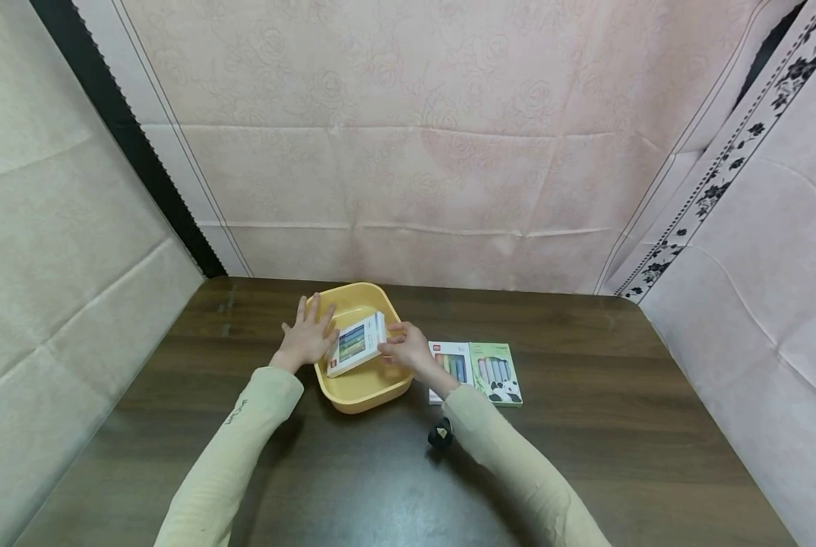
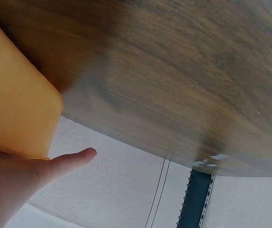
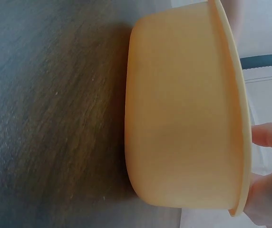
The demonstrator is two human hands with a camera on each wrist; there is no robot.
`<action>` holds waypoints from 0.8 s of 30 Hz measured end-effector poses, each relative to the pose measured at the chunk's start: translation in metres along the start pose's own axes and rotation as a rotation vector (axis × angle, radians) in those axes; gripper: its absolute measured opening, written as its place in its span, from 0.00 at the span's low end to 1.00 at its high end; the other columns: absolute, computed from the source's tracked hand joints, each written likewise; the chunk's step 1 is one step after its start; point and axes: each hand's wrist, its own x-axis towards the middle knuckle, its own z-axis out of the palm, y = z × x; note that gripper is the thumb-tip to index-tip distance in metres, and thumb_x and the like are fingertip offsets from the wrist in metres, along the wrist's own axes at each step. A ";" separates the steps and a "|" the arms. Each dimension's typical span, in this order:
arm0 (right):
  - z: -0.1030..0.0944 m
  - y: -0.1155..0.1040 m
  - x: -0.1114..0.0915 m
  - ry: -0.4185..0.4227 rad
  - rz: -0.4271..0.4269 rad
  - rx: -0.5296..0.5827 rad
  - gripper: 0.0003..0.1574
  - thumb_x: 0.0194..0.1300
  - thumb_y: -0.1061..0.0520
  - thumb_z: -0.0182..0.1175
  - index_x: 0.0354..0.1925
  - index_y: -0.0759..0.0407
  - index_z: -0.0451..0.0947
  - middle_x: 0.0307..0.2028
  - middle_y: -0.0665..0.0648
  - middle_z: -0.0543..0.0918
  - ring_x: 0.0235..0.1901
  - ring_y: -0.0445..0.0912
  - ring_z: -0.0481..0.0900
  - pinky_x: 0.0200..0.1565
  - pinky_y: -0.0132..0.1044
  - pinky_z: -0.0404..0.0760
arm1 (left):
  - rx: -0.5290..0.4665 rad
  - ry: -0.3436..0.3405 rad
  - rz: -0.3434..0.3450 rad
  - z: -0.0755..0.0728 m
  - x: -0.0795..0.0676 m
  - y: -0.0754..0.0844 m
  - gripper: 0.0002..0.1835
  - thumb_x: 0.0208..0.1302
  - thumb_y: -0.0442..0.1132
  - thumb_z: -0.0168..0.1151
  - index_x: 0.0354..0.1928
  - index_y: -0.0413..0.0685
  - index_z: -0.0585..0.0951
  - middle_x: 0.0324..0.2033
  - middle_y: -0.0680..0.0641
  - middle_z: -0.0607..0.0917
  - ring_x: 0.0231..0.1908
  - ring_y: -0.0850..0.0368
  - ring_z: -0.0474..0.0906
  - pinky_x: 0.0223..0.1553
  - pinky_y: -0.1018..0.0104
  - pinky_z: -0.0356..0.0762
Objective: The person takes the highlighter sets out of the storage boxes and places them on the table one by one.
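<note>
A yellow plastic basin [image 1: 356, 399] stands on the table, with a white box of coloured pens [image 1: 356, 342] tilted inside its opening. My right hand [image 1: 408, 348] reaches over the basin's right rim and pinches the box at its right edge. At the opposite rim, my left hand [image 1: 307, 338] has its fingers spread and straight, the fingertips pointing away. The left wrist view shows that thumb [image 2: 74, 160] stretched out alongside the basin's outer wall [image 2: 22, 95]. From the right wrist, the basin's wall [image 3: 188, 109] hides the box, and the fingers [image 3: 271, 135] show beyond the rim.
Right of the basin lie a second white pen box [image 1: 452, 365], partly covered by my right forearm, and a green pen box [image 1: 495, 372] with a panda picture. A small black device [image 1: 441, 433] sits by the right sleeve. Patterned cloth [image 1: 408, 182] hangs behind the brown table [image 1: 340, 486].
</note>
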 end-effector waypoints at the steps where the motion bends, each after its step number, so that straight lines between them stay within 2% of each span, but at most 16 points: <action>1: 0.000 0.000 0.000 0.001 0.006 0.009 0.30 0.54 0.66 0.60 0.55 0.65 0.64 0.45 0.67 0.75 0.34 0.49 0.81 0.38 0.39 0.81 | -0.001 0.001 0.002 0.000 0.000 0.000 0.31 0.68 0.53 0.36 0.69 0.51 0.47 0.68 0.39 0.31 0.67 0.36 0.24 0.50 0.23 0.44; 10: -0.001 -0.004 -0.001 0.000 0.044 0.102 0.28 0.55 0.65 0.59 0.54 0.63 0.64 0.46 0.66 0.75 0.35 0.49 0.82 0.38 0.38 0.81 | 0.005 0.008 0.001 0.001 0.001 -0.002 0.32 0.67 0.53 0.37 0.69 0.51 0.47 0.69 0.39 0.31 0.66 0.37 0.23 0.50 0.24 0.46; 19: -0.004 -0.008 -0.004 -0.006 0.023 0.161 0.28 0.57 0.65 0.57 0.56 0.65 0.63 0.46 0.67 0.76 0.32 0.47 0.81 0.45 0.45 0.78 | 0.004 0.008 0.006 0.001 0.001 -0.003 0.31 0.68 0.52 0.36 0.69 0.50 0.46 0.68 0.39 0.32 0.66 0.37 0.23 0.50 0.23 0.45; 24: -0.006 -0.007 -0.004 0.014 0.010 0.175 0.29 0.57 0.64 0.57 0.57 0.66 0.63 0.45 0.67 0.77 0.31 0.47 0.81 0.45 0.45 0.78 | 0.010 0.014 0.010 0.002 0.000 -0.003 0.32 0.68 0.53 0.37 0.69 0.51 0.47 0.69 0.39 0.32 0.66 0.37 0.23 0.50 0.23 0.46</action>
